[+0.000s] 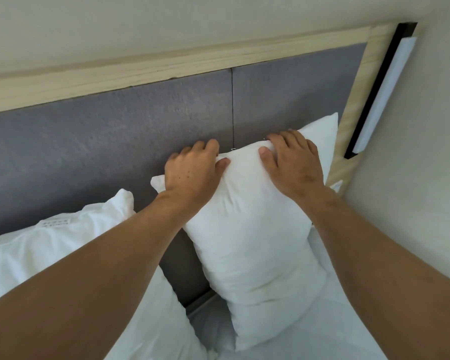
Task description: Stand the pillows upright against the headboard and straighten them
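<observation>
Both hands, left hand (192, 170) and right hand (294, 162), clutch the pillow's (257, 229) top edge, upright against the headboard (115, 141); at eight o'clock, another pillow (50, 250) looks unstraightened.

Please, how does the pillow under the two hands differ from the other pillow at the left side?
The held pillow stands upright against the grey headboard; the left pillow slumps lower with its top sagging. The left hand and right hand grip the top edge of the held pillow; nothing touches the left pillow. The left pillow shows a printed label; none shows on the held pillow. Both are white and soft.
</observation>
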